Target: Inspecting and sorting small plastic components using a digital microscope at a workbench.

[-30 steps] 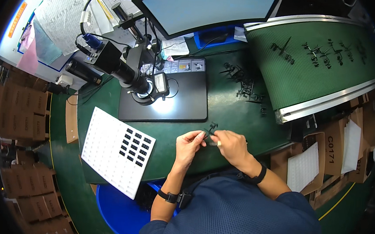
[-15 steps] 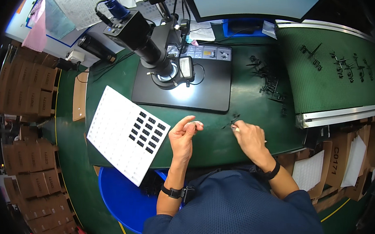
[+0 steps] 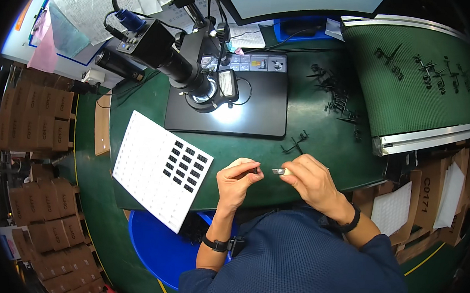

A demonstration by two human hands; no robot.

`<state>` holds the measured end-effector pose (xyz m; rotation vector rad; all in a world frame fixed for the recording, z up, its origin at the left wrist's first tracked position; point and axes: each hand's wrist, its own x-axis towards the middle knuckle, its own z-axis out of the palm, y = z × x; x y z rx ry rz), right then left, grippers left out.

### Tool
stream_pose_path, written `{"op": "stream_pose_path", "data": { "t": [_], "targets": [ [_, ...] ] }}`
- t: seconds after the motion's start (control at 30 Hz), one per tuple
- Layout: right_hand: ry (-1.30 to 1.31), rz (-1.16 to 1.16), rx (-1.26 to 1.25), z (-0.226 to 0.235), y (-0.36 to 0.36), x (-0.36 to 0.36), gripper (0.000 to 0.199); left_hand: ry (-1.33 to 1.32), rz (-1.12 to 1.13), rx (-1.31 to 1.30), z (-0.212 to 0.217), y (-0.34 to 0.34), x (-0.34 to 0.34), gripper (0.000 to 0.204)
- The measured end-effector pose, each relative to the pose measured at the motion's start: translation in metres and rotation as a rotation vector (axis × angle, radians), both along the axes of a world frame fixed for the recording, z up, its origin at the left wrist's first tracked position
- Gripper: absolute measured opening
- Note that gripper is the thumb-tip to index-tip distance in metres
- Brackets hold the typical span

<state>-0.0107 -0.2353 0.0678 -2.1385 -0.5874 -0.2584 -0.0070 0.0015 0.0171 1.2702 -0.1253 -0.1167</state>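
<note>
My left hand (image 3: 235,183) is closed in a pinch around a small black plastic part (image 3: 254,171), mostly covered by the fingers. Facing it, my right hand (image 3: 314,182) grips a small knife with a short silver blade (image 3: 278,171) and a pale handle. The blade tip points at the part, with a narrow gap between them. Just beyond the right hand, a thin branched black plastic runner (image 3: 295,143) lies on the green table mat (image 3: 267,149). A white tray (image 3: 149,162) left of my hands carries rows of small black parts (image 3: 184,166) at its right side.
A microscope (image 3: 180,69) with a lit ring stands over a black base plate (image 3: 248,117). More black runners (image 3: 334,96) lie right of it, beside a green conveyor belt (image 3: 412,99). A blue bin (image 3: 157,250) sits below the table edge; cartons (image 3: 43,204) are stacked at left.
My right hand has moved away from the runner toward my left hand, and the knife blade now shows. My left fingers have turned inward, with the black part now visible between them.
</note>
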Motion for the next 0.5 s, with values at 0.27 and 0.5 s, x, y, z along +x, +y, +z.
{"op": "stream_pose_path", "data": {
  "t": [0.27, 0.5],
  "targets": [
    [-0.062, 0.036, 0.018, 0.003, 0.004, 0.005, 0.025, 0.012, 0.014, -0.142, 0.009, -0.006, -0.007, 0.023],
    [-0.055, 0.073, 0.036, 0.010, 0.008, 0.005, 0.023, -0.027, -0.025, -0.120, 0.010, 0.001, -0.010, 0.025]
  ]
}}
